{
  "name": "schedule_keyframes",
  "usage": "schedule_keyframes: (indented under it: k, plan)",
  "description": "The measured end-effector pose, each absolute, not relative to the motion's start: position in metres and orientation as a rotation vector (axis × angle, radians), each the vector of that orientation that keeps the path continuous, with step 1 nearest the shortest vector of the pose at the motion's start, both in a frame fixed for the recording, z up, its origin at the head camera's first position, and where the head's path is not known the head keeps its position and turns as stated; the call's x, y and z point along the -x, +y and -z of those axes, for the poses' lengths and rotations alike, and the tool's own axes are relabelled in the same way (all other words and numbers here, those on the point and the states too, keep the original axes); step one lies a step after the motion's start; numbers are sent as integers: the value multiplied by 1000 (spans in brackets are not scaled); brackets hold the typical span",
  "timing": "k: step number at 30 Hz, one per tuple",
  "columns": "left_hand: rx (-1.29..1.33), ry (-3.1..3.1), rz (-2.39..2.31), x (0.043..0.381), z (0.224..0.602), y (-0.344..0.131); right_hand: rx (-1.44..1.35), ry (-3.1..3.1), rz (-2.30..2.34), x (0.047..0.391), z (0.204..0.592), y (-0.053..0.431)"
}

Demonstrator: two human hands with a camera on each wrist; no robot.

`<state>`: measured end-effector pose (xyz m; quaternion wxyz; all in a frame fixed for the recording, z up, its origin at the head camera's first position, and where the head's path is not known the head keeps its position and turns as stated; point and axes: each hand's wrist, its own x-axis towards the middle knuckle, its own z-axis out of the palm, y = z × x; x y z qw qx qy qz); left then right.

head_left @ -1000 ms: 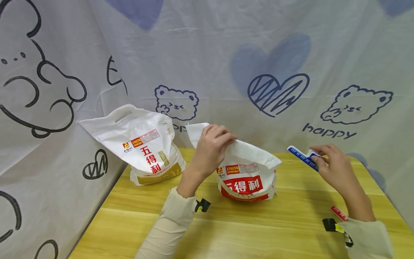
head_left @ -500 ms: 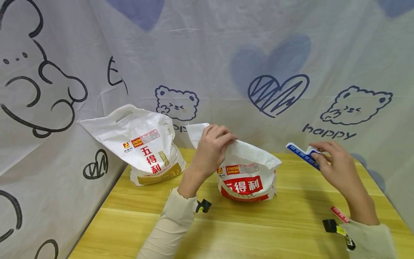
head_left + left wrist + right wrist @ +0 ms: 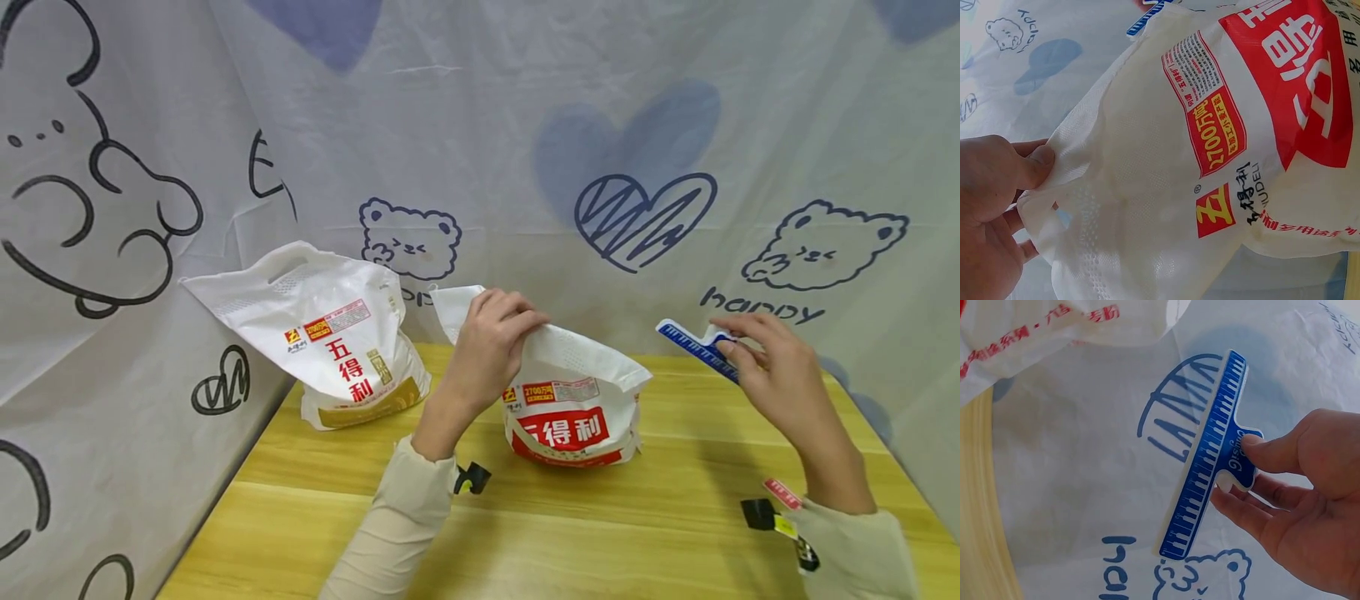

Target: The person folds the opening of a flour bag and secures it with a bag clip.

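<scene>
My left hand (image 3: 491,346) pinches the top edge of a white flour bag (image 3: 570,383) with red printing, which stands on the table. In the left wrist view, thumb and fingers hold the bag's upper edge beside its cut-out handle hole. Off to the right of the bag, my right hand (image 3: 772,375) holds a blue clip (image 3: 697,346) in the air. Seen from the right wrist, the clip (image 3: 1207,462) is long and flat, with a piano-key pattern, and the thumb presses its tab from one side with fingers behind.
A second white flour bag (image 3: 352,342) with a gold base stands at the left back of the wooden table (image 3: 540,542). Near my right cuff lies a red clip (image 3: 783,493), partly hidden. A printed curtain (image 3: 510,125) hangs behind the table and along its left side.
My right hand has shifted slightly left and up with the blue clip, bringing it closer to the bag. The left hand and both bags have stayed put.
</scene>
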<state>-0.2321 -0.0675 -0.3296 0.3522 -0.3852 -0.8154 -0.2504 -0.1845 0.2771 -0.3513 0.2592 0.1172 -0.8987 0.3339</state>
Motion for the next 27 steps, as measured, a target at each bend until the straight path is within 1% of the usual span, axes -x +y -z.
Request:
schedule_keyframes:
  k: [27]
  plan:
    - [968, -2070, 674, 235, 331, -70, -392, -2338, -1013, 189, 330, 247]
